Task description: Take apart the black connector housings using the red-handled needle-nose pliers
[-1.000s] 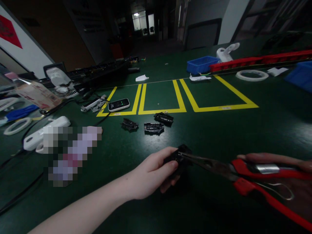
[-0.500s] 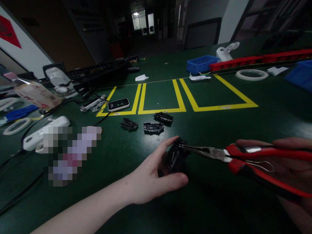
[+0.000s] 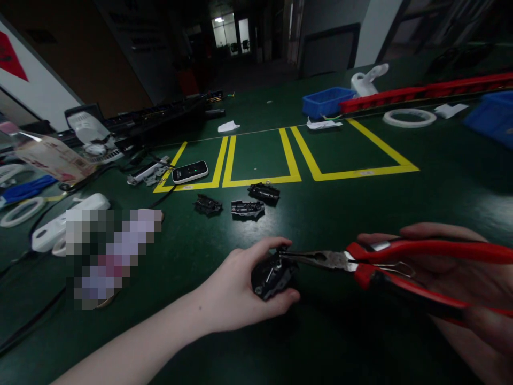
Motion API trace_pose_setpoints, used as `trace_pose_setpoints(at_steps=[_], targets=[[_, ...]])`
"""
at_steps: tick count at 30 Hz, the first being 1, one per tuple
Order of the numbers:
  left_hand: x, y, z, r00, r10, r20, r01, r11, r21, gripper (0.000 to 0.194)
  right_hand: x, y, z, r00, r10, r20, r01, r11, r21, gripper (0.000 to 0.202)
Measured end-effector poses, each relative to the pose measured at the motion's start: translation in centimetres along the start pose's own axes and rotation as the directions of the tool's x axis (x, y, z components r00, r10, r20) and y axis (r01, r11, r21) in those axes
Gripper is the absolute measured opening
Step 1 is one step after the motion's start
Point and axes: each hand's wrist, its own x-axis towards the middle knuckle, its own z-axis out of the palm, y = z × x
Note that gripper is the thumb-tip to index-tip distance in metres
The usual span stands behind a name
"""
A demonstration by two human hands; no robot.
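Observation:
A black moulded plastic part sits between the thumb and fingers of my left hand, held just above the table. My right hand grips the red and black handles of long-nose pliers. The tips of the pliers touch the upper edge of the part; whether they pinch something there is too small to tell. Three similar black pieces lie on the table beyond: a left one, a middle one and a rear one.
Yellow tape outlines mark the green table. A small device with green lights stands at the left outline. A white power strip and cables lie left. Blue bins, a tape roll and a red rail are at the back right.
Both hands have shifted left and slightly toward me with the black part and the pliers. The part has tilted, showing more of its inner face. The whole view has moved slightly.

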Motion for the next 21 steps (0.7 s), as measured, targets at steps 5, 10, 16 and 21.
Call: trace_pose_setpoints(at_steps=[5, 10, 16, 21], targets=[[0.01, 0.42, -0.29, 0.997, 0.033, 0.068, -0.034, 0.999, 0.016, 0.052, 0.01, -0.13, 0.49, 1.000, 0.013, 0.000, -0.013, 0.999, 0.033, 0.060], [0.09, 0.63, -0.51, 0.994, 0.031, 0.108, -0.032, 0.999, 0.006, 0.055, 0.23, -0.26, 0.72, 0.999, 0.023, 0.040, -0.026, 0.998, 0.062, 0.059], [0.07, 0.18, -0.46, 0.995, 0.079, 0.063, -0.079, 0.997, 0.005, 0.059, -0.25, -0.34, 0.62, 1.000, 0.011, 0.025, -0.012, 0.999, 0.051, 0.061], [-0.17, -0.20, -0.05, 0.995, 0.098, 0.002, -0.098, 0.995, 0.008, 0.071, -0.44, -0.15, 0.39, 1.000, -0.003, -0.002, 0.003, 1.000, -0.007, 0.059]])
